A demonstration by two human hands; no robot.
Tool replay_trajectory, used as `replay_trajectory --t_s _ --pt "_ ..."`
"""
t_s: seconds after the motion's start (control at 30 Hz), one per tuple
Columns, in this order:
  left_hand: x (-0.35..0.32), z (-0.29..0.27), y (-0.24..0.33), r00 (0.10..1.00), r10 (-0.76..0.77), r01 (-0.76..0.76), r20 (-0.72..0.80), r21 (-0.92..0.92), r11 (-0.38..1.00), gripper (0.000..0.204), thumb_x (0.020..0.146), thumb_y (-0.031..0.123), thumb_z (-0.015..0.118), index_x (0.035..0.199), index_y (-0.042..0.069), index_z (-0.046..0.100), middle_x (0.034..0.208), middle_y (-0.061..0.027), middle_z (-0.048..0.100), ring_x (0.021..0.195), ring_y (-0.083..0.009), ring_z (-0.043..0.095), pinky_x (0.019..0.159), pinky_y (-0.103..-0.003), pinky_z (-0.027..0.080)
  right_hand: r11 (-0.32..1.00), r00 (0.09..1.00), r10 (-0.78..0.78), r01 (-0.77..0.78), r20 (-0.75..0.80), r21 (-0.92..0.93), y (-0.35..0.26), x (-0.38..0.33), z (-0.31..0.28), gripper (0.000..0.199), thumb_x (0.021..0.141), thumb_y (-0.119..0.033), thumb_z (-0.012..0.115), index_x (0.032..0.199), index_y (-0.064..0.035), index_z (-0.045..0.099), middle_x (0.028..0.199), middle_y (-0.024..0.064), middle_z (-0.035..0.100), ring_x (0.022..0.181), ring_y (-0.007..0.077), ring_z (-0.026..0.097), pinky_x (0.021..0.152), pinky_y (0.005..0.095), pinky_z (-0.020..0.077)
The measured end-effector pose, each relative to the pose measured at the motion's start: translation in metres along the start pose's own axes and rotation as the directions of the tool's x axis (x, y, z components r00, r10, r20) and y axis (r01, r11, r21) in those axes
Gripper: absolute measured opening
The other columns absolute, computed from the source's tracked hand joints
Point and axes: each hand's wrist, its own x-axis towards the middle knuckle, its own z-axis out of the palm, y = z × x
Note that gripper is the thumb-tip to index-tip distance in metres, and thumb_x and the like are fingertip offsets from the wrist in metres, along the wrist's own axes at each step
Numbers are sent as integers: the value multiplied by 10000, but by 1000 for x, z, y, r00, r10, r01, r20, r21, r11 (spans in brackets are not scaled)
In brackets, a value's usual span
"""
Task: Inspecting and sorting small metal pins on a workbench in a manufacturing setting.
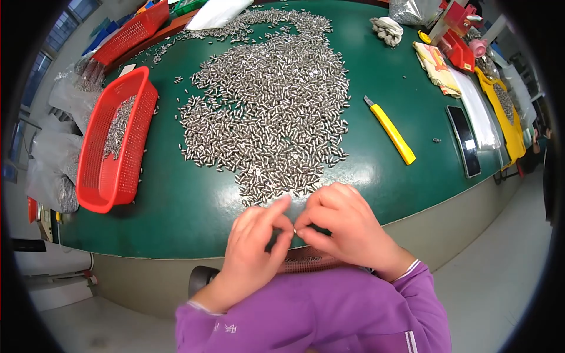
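Note:
A large heap of small, bullet-shaped silver metal pieces (276, 100) spreads over the green table. At its near tip, by the table's front edge, my two hands meet fingertip to fingertip. My right hand (350, 226) is closed, pinching a tiny metal piece (295, 231) between thumb and forefinger. My left hand (253, 238) touches the same spot with bent fingers, its forefinger pointing up toward the heap; whether it also grips the piece is too small to tell. Below the hands, a red basket (306, 265) with metal pieces in it shows partly, the rest hidden by my arms and body.
A long red basket (97, 170) holding some pieces stands at the left. Right of the heap lies a yellow utility knife (391, 132), its blade tip out. Farther right are a phone (465, 141) and a yellow bag (500, 112); white gloves (386, 30) lie behind.

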Motion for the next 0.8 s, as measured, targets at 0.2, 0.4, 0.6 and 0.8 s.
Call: replay_trajectory --t_s 0.2,0.4,0.6,0.8 --pt "-4 -17 9 988 -58 84 142 -183 980 661 812 -33 730 1434 41 518 946 -36 694 866 -231 624 815 -374 502 997 993 -32 23 114 74 4 -6 -17 107 818 -132 744 909 -120 690 915 47 595 878 269 599 789 405 489" --pt "19 6 -5 982 22 16 -187 199 980 681 811 -70 704 1452 -1 483 1007 -69 645 932 -263 590 859 -381 474 983 985 13 -43 -169 -178 3 14 7 165 823 -108 743 977 -101 683 914 55 599 846 282 602 715 401 500" --pt "23 11 -7 982 8 28 -189 189 982 669 803 -85 691 1437 1 495 943 -59 630 880 -260 584 845 -388 477 981 982 47 -81 -185 -178 1 15 11 149 798 -80 748 922 -99 667 889 61 586 836 286 603 706 407 501" --pt "19 4 -7 999 33 -33 -13 45 998 685 801 -111 700 1442 8 490 894 -47 658 850 -209 585 782 -333 504 993 984 79 -92 -159 -80 1 6 8 162 765 -74 781 877 -89 666 854 61 588 812 291 610 686 411 504"
